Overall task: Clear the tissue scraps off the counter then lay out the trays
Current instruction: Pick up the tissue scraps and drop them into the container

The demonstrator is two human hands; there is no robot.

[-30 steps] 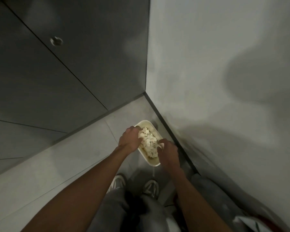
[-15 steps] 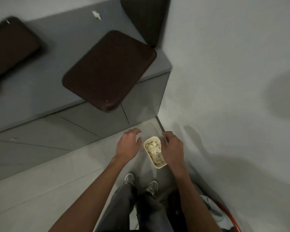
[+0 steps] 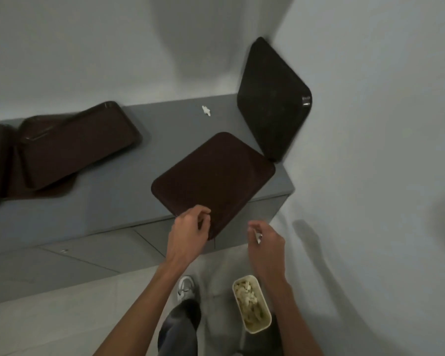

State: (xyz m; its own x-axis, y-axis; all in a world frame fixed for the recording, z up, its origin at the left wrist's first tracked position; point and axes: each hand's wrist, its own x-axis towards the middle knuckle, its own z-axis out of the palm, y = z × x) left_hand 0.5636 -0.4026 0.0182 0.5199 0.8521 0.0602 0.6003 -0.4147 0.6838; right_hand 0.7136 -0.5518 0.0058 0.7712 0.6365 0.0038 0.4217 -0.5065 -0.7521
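A dark brown tray (image 3: 213, 181) lies flat on the grey counter (image 3: 129, 201), its near corner sticking out over the front edge. My left hand (image 3: 190, 232) hovers at that corner with loosely curled fingers and nothing in it. My right hand (image 3: 266, 240) is in the air to the right of the tray, pinching a small white tissue scrap (image 3: 259, 237). One more tissue scrap (image 3: 206, 110) lies on the counter near the back wall. A cream tub (image 3: 252, 304) holding tissue scraps stands on the floor below my right forearm.
Another tray (image 3: 272, 98) leans upright in the corner against the right wall. Several trays (image 3: 75, 142) lie overlapping at the counter's left. Grey cabinet fronts (image 3: 88, 255) run under the counter. My shoe (image 3: 188, 287) stands beside the tub.
Both hands have left the tub on the floor and risen to counter height. The view has lifted from the floor to the counter and trays.
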